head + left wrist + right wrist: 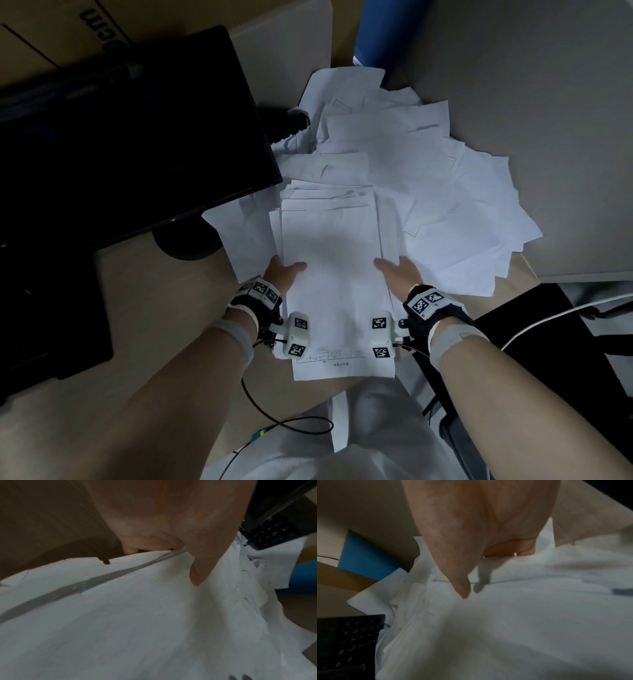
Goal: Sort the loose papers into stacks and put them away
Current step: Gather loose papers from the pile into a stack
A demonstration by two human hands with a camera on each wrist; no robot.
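Note:
A gathered stack of white papers [334, 274] lies lengthwise in front of me, its near end hanging past the desk edge. My left hand [286, 270] grips the stack's left edge, thumb on top and fingers underneath. My right hand [397, 270] grips the right edge the same way. In the left wrist view the left hand's thumb [200, 569] presses on the stack [137, 622]. The right wrist view shows the right hand's thumb [460, 585] on top of the stack [505, 628]. A wide heap of loose sheets [428, 164] spreads behind and to the right.
A black monitor [130, 137] on a round base stands at the left, over the wooden desk [164, 294]. A black keyboard [349, 641] lies partly under papers. Cardboard boxes [281, 37] and a blue panel [387, 31] stand at the back. A black chair [555, 346] is at the right.

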